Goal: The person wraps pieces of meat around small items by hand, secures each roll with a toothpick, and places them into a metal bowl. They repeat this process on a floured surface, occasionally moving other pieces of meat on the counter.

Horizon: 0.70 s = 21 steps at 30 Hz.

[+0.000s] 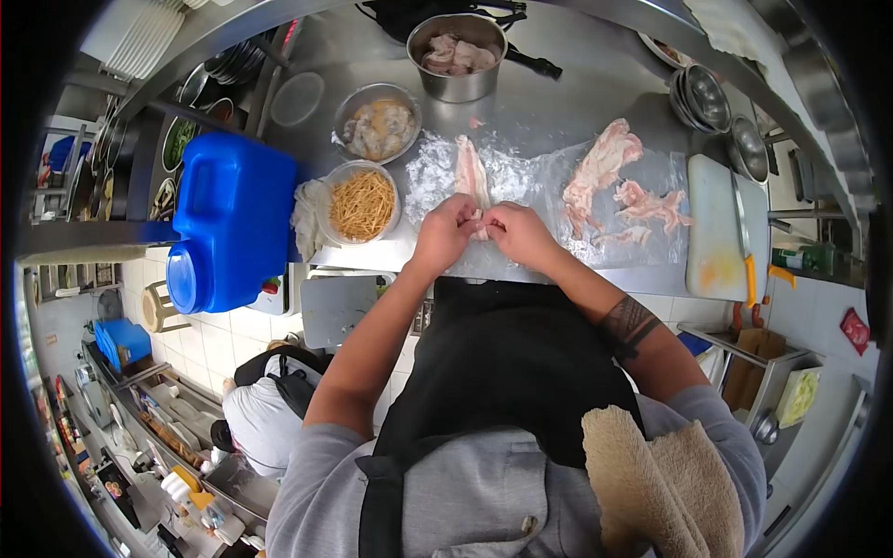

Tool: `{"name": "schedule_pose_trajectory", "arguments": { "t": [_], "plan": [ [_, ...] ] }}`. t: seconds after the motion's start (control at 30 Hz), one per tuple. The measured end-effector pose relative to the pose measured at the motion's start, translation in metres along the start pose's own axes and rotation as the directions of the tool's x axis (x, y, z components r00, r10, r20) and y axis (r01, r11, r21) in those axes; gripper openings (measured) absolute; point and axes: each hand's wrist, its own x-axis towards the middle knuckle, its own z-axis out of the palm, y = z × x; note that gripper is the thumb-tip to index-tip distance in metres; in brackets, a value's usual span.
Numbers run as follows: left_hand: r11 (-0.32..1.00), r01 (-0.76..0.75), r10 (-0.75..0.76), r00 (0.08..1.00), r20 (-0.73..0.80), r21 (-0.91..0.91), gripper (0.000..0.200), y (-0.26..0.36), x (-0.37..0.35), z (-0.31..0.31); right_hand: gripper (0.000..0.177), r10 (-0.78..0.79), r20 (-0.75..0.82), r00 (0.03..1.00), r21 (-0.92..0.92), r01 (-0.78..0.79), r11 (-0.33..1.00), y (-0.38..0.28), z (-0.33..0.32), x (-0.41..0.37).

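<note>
A strip of pale pink raw meat (471, 170) lies lengthwise on the floured steel table, its near end between my hands. My left hand (448, 231) pinches that near end from the left. From the right, my right hand (517, 231) grips the same end, fingertips almost meeting those of the left. The fingers partly hide the meat there. White flour (430, 172) is spread around the strip. Left of my hands stands a tub of wooden toothpicks (362, 206), beside a crumpled whitish cloth (310, 216).
Larger raw meat pieces (603, 172) lie on plastic sheeting at right, before a white cutting board (712, 228) bearing a yellow-handled knife (747, 251). Behind are a bowl of coated meat (377, 126) and a pot (460, 86) of meat. A blue jug (237, 219) stands left; another person (270, 409) is behind.
</note>
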Motion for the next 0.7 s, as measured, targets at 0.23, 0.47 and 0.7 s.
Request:
{"name": "schedule_pose_trajectory", "arguments": {
  "t": [0.23, 0.47, 0.7],
  "plan": [
    [0.95, -0.261, 0.274, 0.96, -0.061, 0.169, 0.013, -0.014, 0.007, 0.006, 0.027, -0.28, -0.205, 0.938, -0.109, 0.263, 0.959, -0.016, 0.002, -0.023],
    [0.852, -0.446, 0.475, 0.878, -0.049, 0.275, 0.029, 0.004, -0.03, -0.008, 0.029, -0.267, -0.222, 0.938, -0.153, 0.237, 0.959, -0.019, 0.005, -0.025],
    [0.898, -0.373, 0.393, 0.919, -0.042, 0.231, 0.035, -0.017, -0.024, 0.002, 0.027, -0.197, -0.156, 0.968, -0.106, 0.182, 0.978, -0.009, 0.004, -0.007]
  ]
}}
